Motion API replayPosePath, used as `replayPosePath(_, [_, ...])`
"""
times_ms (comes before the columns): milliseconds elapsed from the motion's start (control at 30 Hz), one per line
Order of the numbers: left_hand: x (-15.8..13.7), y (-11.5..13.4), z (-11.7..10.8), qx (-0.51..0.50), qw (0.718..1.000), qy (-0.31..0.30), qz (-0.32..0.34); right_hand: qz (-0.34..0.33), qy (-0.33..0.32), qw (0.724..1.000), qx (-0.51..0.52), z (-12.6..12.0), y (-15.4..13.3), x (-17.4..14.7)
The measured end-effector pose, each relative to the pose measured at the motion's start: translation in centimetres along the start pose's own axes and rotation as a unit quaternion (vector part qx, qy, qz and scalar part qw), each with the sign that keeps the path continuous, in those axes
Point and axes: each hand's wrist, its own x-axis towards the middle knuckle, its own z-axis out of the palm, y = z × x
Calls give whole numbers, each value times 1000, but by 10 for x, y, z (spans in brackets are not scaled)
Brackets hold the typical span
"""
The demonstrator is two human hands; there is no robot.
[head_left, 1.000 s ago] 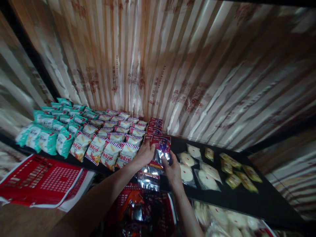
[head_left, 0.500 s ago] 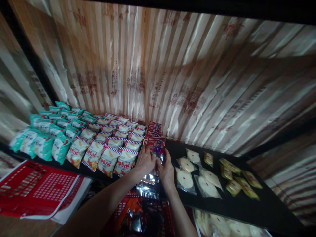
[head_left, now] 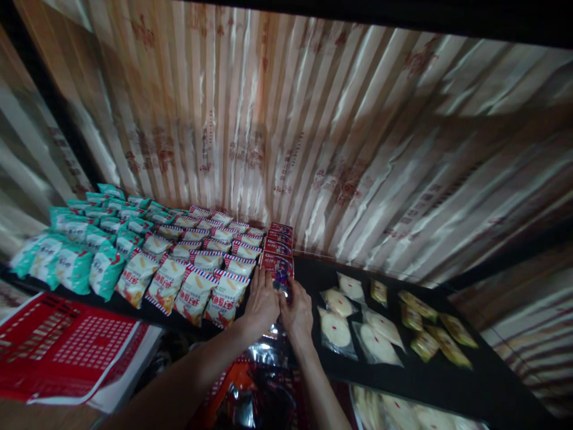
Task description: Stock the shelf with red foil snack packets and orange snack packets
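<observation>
1. Left hand (head_left: pixel 262 301) and right hand (head_left: pixel 296 310) sit side by side, touching, at the front of the dark shelf (head_left: pixel 447 370). Both are clasped on the front red packet (head_left: pixel 278 270): left fingers on its left edge, right fingers on its lower right.
2. That packet stands upright at the head of a short row of red packets (head_left: pixel 280 236) running back to the striped back wall (head_left: pixel 286 119).
3. Left of the row, tight: striped white snack bags (head_left: pixel 197 263) in several rows, the nearest bag touching or just beside the left hand. No gap visible between them and the red row.
4. Farther left: teal snack bags (head_left: pixel 85 239), reaching the shelf's left end.
5. Right of the row: a strip of bare shelf, then clear bags of round white cakes (head_left: pixel 344 316) lying flat, close to the right hand but apart from it.
6. Beyond those, small yellow-green packets (head_left: pixel 430 325) scattered loosely, bare shelf around them and toward the right end.
7. Below the shelf edge, under the hands: silvery foil packs (head_left: pixel 271 352), partly hidden by the wrists.
8. Lower left: a red perforated basket (head_left: pixel 58 346), well apart from both hands.
9. Lower shelf at bottom right holds more clear bags of pale cakes (head_left: pixel 403 409), dim, detail unclear.
</observation>
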Motion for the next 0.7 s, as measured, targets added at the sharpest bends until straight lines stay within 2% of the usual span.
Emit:
replayPosePath(200, [-2, -4, 8, -1, 1000, 10, -3, 17, -19, 1000, 9, 2, 1, 0])
replayPosePath(367, [-3, -9, 15, -14, 999, 35, 0, 16, -8, 1000, 20, 2, 1, 1])
replayPosePath(700, [-1, -8, 10, -13, 1000, 5, 7, 16, -18, 999, 21, 2, 3, 1])
